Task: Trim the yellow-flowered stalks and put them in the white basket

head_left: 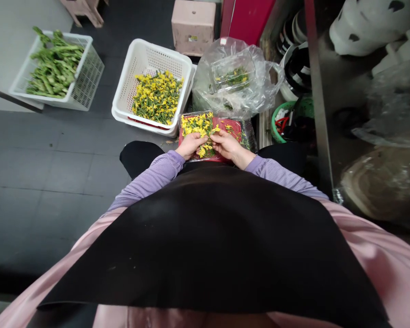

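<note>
Yellow flowers with green stems (197,124) lie in a clear plastic box on a red tray (235,126) in front of my lap. My left hand (190,146) is at the near left part of the box, its fingers closed on some yellow flowers. Opposite it, my right hand (227,145) pinches a small yellow flower (215,130) over the tray. The fingertips of both hands nearly meet. Loose bits of flower and stem are scattered on the tray's right side.
A white basket of yellow flowers (125,91) stands ahead to the left, with a basket of green stalks (87,68) farther left. Beyond the tray lie a clear plastic bag (259,98) and a pink stool (193,25). At right are a green basket (276,125) and a metal shelf edge (319,91).
</note>
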The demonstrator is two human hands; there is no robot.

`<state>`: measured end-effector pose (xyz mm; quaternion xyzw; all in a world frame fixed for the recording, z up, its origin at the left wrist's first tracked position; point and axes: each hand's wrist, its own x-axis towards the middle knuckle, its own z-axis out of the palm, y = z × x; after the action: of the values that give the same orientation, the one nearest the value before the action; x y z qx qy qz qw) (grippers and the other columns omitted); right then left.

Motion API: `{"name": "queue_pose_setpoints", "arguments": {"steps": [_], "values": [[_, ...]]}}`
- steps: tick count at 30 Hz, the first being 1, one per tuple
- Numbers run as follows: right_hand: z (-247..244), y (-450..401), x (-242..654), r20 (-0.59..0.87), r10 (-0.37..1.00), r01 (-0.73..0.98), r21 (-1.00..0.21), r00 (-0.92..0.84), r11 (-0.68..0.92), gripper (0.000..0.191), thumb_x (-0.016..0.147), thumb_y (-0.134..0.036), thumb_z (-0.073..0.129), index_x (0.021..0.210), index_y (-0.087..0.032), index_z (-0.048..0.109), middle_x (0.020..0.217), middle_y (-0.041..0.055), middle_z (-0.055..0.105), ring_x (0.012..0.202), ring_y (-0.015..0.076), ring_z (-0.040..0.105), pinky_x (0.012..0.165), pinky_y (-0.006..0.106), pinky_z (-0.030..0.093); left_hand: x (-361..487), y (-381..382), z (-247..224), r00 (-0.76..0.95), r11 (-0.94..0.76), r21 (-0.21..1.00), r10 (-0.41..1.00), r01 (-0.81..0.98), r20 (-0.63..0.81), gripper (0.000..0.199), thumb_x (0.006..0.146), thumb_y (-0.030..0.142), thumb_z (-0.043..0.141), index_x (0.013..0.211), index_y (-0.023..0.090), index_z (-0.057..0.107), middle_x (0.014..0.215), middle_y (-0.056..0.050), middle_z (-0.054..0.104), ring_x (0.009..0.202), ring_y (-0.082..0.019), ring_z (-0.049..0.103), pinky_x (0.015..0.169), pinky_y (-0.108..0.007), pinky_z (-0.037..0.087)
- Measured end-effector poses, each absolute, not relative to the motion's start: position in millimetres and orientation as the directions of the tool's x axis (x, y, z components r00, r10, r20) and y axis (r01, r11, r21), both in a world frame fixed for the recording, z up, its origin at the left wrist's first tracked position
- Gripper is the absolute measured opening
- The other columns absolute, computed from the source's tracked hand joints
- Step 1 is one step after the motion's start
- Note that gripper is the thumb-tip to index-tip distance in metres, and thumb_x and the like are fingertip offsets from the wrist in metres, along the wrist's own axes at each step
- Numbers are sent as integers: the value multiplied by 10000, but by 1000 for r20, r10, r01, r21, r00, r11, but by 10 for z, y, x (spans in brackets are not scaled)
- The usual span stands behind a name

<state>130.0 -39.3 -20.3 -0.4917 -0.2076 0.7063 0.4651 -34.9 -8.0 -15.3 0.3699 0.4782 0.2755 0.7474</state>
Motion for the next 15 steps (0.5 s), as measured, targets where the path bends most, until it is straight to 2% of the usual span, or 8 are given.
{"name": "queue_pose_setpoints", "arguments": {"steps": [5,11,15], "values": [[-140,-316,1177,-491,870,-451,-766,-47,-458,285,812,-98,747,931,-242,533,693,-81,550,616,81,529,627,190,484,-411,-32,-84,324,647,743,749,-171,-578,267,758,107,883,737,166,624,517,54,515,350,-28,377,362,-173,246],[-90,-229,1189,-589,805,-556,-647,-71,-522,170,821,-133,630,843,-224,488,695,-24,598,650,115,563,684,227,530,-500,40,-68,338,556,824,801,-113,-494,195,757,133,886,813,149,699,541,24,567,376,-40,403,374,-176,267],[-32,-83,1443,-567,823,-548,-683,-17,-482,126,766,-129,549,801,-224,474,674,-13,573,661,133,577,720,264,551,-539,55,-64,222,605,783,791,-143,-570,212,745,70,867,857,144,703,532,37,540,368,-41,416,393,-164,294]]}}
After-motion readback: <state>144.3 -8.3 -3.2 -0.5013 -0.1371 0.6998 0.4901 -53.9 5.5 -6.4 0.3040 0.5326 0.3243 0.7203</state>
